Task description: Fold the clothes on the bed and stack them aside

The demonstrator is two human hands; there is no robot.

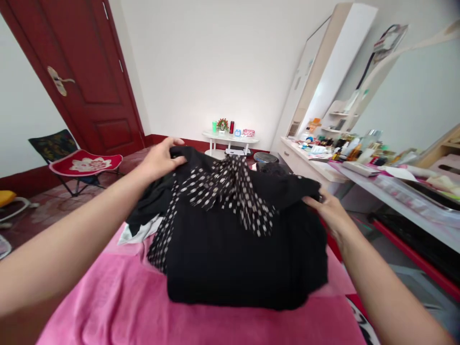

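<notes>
On the pink bed cover [118, 297] in front of us lies the black garment [244, 258], its lower part resting in a thick, roughly squared bundle while the upper part is lifted between our two hands. A black-and-white dotted scarf piece [230, 191] drapes from the collar area down over the front, with a second strip trailing along the left edge. We judge the folding to be partway through: the body looks already doubled into a block, yet the top edge is raised and uneven, and the dotted fabric hangs loose rather than tucked in.

Our left hand [160, 158] has its grip pinched on the far left corner of the black cloth, fingers curled over the edge. Our right hand [328, 211] has its grip closed on the right edge, thumb on top, holding it just above the bed.

Beneath the garment's left side, a bit of white cloth [138, 232] peeks out. Beyond the bed stand a small white side table [230, 140] with little items, a red door [89, 72], a folding chair with a red seat [84, 163], and to the right a cluttered white tabletop [323, 167] under a mirror.
</notes>
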